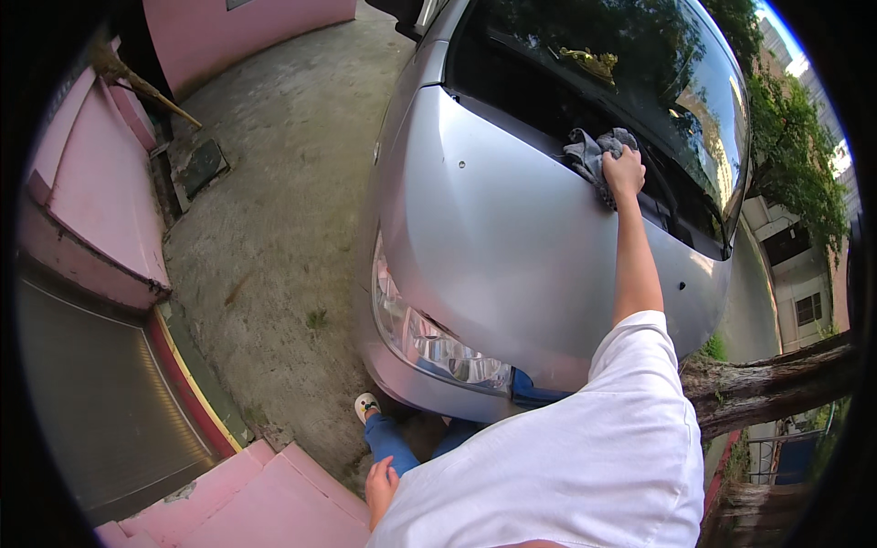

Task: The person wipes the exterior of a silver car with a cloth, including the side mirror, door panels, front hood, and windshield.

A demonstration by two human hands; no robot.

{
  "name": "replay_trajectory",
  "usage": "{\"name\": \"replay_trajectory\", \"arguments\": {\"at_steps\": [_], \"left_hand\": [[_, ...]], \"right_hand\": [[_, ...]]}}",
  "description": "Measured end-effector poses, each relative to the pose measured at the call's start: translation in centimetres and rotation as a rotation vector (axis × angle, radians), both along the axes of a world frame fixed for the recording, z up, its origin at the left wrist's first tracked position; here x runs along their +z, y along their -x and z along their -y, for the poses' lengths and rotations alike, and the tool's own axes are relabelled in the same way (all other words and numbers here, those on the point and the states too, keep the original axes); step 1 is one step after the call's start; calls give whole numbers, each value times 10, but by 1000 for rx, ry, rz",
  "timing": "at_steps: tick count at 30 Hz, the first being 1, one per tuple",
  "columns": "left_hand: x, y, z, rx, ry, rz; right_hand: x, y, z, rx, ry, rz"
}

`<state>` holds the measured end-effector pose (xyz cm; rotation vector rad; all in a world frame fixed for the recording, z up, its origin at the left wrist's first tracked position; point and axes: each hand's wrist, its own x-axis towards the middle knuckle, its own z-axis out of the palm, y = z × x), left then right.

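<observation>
My right hand (624, 172) reaches across the silver car hood (507, 260), gripping a bunched grey cloth (587, 156). The cloth lies at the hood's rear edge, by the dark base of the windshield (616, 61). Part of it is hidden under my fingers. Low beside my thigh hangs my left hand (381, 485), fingers loosely bent, with no object visible in it. Below the hood, a clear headlight (438, 342) faces my legs.
Pink walls (109, 185) and a pink ledge (274, 500) border the concrete ground (274, 205) on my left. A broom (147, 89) leans in the far left corner. To the right of the car stands a tree trunk (760, 383).
</observation>
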<state>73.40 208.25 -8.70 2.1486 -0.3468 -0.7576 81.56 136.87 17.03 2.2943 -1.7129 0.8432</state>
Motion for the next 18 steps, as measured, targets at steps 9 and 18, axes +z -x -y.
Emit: {"name": "replay_trajectory", "arguments": {"at_steps": [9, 18], "left_hand": [[8, -70, -39, -124, -44, -55], [4, -63, -58, -86, -109, -65]], "right_hand": [[19, -152, -78, 376, 2, -109], [18, -79, -40, -156, -12, -119]]}}
